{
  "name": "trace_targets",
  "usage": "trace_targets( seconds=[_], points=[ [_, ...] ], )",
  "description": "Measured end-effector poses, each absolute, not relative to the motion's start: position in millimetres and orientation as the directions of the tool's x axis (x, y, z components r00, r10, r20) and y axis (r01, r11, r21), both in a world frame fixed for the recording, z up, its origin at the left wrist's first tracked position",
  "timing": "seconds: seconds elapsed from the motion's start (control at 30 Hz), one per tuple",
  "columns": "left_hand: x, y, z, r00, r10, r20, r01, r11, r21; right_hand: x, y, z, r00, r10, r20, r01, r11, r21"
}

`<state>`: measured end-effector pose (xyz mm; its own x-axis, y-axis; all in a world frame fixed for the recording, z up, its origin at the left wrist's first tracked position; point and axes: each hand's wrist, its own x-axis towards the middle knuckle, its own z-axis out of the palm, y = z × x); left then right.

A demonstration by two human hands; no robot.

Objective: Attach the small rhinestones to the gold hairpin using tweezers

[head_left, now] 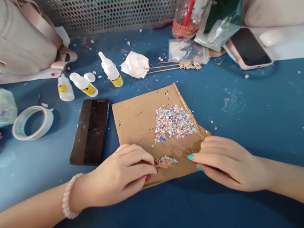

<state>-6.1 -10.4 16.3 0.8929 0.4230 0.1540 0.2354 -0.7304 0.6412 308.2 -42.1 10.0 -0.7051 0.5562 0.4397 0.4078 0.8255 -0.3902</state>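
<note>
My left hand (122, 173) is closed in a pinch at the lower left of a cardboard sheet (136, 123). Its fingertips grip the end of a gold hairpin ornament (165, 162), whose leafy head carries small shiny stones and points right. Most of the pin's stem is hidden by the fingers. My right hand (228, 164) is closed over the sheet's lower right corner, pinching tweezers (184, 152); their two thin tips point left, a short way from the ornament. Just above lies a spread of multicoloured rhinestones (173, 122) on the cardboard.
Left of the cardboard lies a black phone (90, 131), beside a tape roll (32, 123). Behind are small glue bottles (111, 70), a crumpled tissue (135, 64) and gold hairpins (174, 67). Another phone (250, 47), a clear jar (186, 16) and bags (10, 34) line the back.
</note>
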Motion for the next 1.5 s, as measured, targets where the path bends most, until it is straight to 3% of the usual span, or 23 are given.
trace_targets(
  seconds=[0.17, 0.8, 1.1, 1.3, 1.5],
  points=[
    [-6.7, -9.3, 17.7, 0.9, 0.41, 0.152, 0.23, -0.739, 0.633, 309.8, -44.1, 6.9, -0.632, 0.639, 0.438, 0.431, 0.76, -0.487],
    [-8.4, -7.2, 18.4, 0.909, 0.396, 0.132, 0.221, -0.724, 0.653, 311.6, -41.1, 8.4, -0.628, 0.643, 0.438, 0.435, 0.757, -0.488],
    [-7.9, -7.1, 20.1, 0.905, 0.406, 0.123, 0.23, -0.713, 0.662, 312.6, -38.1, 10.7, -0.518, 0.757, 0.399, 0.403, 0.627, -0.667],
    [-10.2, -10.8, 15.7, 0.896, 0.431, 0.109, 0.252, -0.696, 0.673, 313.5, -37.4, 11.2, -0.481, 0.789, 0.384, 0.418, 0.59, -0.691],
    [-8.5, -8.6, 18.2, 0.903, 0.412, 0.121, 0.236, -0.712, 0.661, 312.5, -38.2, 10.5, -0.486, 0.766, 0.422, 0.448, 0.632, -0.632]
  ],
)
